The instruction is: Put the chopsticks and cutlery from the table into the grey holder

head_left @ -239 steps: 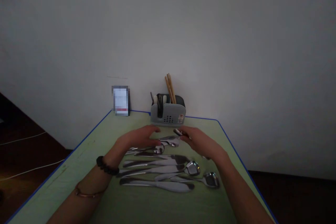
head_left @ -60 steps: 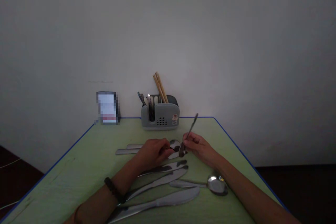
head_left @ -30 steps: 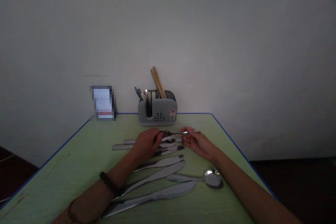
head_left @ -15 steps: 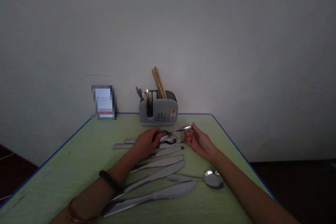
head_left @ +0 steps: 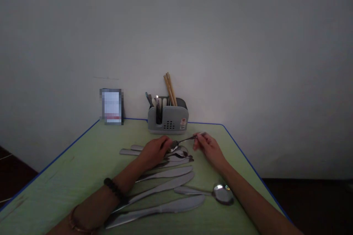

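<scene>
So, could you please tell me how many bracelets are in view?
2: a black beaded bracelet just behind the left hand, and a thin coppery bracelet further up that forearm. None shows on the right arm.

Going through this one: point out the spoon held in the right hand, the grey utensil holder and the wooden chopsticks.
Spoon point(head_left: 187, 139): head view, on its thin handle.
Grey utensil holder point(head_left: 174, 115): head view, on its front wall.
Wooden chopsticks point(head_left: 170, 90): head view, midway up the bundle.
</scene>
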Action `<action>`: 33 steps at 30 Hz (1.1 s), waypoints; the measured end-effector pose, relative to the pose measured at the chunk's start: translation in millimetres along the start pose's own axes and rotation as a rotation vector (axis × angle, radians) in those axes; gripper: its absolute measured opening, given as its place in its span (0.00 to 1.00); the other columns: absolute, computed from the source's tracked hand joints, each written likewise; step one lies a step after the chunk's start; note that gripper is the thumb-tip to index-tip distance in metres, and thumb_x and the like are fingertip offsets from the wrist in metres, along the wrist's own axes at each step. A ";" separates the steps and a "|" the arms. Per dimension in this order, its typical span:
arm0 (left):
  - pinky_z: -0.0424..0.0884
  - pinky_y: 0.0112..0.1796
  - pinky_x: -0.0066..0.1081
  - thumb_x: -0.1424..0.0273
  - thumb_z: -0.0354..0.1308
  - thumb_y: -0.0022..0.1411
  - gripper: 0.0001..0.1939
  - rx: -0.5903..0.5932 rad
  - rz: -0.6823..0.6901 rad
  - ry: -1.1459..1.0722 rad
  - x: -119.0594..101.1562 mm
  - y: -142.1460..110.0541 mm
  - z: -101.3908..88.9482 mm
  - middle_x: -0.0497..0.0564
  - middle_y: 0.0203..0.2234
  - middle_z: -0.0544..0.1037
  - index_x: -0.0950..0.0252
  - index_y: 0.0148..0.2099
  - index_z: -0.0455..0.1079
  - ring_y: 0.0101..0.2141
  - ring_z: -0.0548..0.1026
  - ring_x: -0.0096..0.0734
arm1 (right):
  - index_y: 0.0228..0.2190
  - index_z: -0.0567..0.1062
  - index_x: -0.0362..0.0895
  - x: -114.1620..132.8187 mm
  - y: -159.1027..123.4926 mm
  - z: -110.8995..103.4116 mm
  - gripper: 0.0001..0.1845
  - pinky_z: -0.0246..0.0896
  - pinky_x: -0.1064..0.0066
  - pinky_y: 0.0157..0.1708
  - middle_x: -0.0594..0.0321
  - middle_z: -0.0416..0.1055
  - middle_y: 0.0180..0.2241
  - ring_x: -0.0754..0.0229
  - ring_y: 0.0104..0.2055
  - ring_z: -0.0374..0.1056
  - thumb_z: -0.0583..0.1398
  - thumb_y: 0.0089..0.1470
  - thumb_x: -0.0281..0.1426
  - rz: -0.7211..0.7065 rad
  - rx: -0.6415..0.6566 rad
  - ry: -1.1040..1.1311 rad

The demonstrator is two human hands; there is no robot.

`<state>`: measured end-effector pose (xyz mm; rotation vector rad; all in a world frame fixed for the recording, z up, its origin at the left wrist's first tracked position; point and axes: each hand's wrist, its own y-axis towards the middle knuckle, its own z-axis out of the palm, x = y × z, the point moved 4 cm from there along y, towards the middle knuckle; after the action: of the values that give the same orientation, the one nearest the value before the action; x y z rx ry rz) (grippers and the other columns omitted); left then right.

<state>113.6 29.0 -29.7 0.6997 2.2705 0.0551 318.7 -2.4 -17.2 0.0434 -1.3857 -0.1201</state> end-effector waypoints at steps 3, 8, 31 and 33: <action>0.63 0.30 0.29 0.61 0.42 0.66 0.13 -0.197 -0.057 -0.114 3.4 1.1 -8.0 0.45 0.24 0.69 0.62 0.39 0.62 0.26 0.69 0.30 | 0.34 0.72 0.45 37.2 -6.3 7.8 0.18 0.64 0.67 0.36 0.66 0.70 0.23 0.63 0.27 0.67 0.60 0.51 0.46 -0.212 -0.067 -0.195; 0.63 0.30 0.27 0.70 0.50 0.60 0.14 -0.485 -0.041 -0.264 12.1 4.3 -18.9 0.43 0.27 0.60 0.63 0.48 0.55 0.26 0.63 0.25 | 0.37 0.71 0.46 95.5 -16.2 42.6 0.13 0.67 0.65 0.38 0.65 0.72 0.26 0.62 0.30 0.70 0.56 0.57 0.43 -0.465 -0.114 -0.290; 0.61 0.24 0.22 0.81 0.49 0.54 0.43 -0.443 -0.118 -0.570 27.7 11.0 -14.9 0.46 0.35 0.62 0.63 0.66 0.32 0.22 0.61 0.18 | 0.48 0.70 0.39 93.8 79.1 121.7 0.18 0.63 0.63 0.43 0.54 0.76 0.38 0.55 0.40 0.71 0.54 0.55 0.28 -0.637 -0.039 -1.064; 0.61 0.23 0.21 0.82 0.49 0.53 0.43 -0.446 -0.113 -0.553 26.8 10.8 -14.9 0.46 0.36 0.62 0.62 0.66 0.31 0.22 0.61 0.18 | 0.47 0.70 0.40 87.5 58.2 109.8 0.17 0.63 0.60 0.45 0.52 0.73 0.42 0.53 0.45 0.68 0.54 0.55 0.29 -0.755 -0.014 -1.070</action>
<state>93.3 54.1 -33.8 0.2977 1.6790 0.2709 230.1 50.0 94.5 0.5587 -2.3716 -0.8819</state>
